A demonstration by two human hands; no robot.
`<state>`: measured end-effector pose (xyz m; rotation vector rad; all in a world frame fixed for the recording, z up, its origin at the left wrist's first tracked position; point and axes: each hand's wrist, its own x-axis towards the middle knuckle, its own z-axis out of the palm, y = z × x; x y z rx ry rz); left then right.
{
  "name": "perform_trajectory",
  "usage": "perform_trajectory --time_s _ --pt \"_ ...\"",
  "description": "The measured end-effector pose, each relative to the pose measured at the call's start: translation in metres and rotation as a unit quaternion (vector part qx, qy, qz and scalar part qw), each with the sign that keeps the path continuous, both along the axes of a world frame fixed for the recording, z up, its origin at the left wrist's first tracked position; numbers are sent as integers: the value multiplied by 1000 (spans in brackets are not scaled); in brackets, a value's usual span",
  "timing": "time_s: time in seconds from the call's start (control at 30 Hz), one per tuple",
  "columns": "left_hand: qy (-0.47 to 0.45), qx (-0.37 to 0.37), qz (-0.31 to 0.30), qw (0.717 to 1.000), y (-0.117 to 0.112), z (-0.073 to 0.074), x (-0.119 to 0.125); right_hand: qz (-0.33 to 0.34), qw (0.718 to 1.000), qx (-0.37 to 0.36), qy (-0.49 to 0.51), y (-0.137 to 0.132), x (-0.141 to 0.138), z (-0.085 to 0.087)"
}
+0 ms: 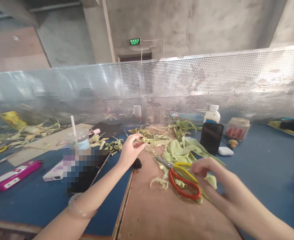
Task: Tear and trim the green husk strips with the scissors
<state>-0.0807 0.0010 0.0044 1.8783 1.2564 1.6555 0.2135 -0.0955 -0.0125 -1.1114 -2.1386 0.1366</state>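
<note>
My left hand (pixel 132 150) is closed in a pinch over the far end of the wooden board (pixel 142 206). A small pale plant piece (pixel 143 140) with dark bits shows at its fingertips. A pair of scissors (pixel 171 165) with one orange and one yellow handle loop lies on the board, blades pointing away to the left. My right hand (pixel 216 180) hovers by the yellow loop, fingers curled and thumb apart; whether it touches the loop is unclear. Broad pale-green leaves, like husks (pixel 178 151), lie under and beyond the scissors. Thin strips and stalks (pixel 156 138) lie beyond my left hand.
On the right stand a dark phone (pixel 211 138), a white bottle (pixel 212 114), a jar (pixel 237 129) and a white case (pixel 226 151). Left are a cup with straw (pixel 79 138), a dark tablet-like slab (pixel 92 171) and a magenta device (pixel 14 176). A perforated metal screen (pixel 174 90) runs behind.
</note>
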Motion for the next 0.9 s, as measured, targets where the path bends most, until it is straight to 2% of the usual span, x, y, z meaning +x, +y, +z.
perform_trajectory --time_s 0.07,0.13,0.3,0.43,0.6,0.7,0.9 --pt "-19 -71 -7 997 2 0 -2 9 996 -15 -89 27 -14 13" --pt "-37 -114 -12 993 4 1 -3 3 983 -10 -184 45 -20 14" --pt "-59 -127 -18 990 10 4 -2 -38 960 -17 -278 61 -23 5" --pt "-54 -136 -20 989 10 4 -3 -53 952 -48 -297 65 -28 6" --pt "-84 -172 -26 981 2 9 1 -88 956 -54 -274 71 -31 4" --pt "-156 -182 -56 969 -1 8 5 -109 959 -50 -256 76 -28 1" --pt "-289 -218 -147 920 1 4 4 -97 962 -71 -244 79 -21 4"
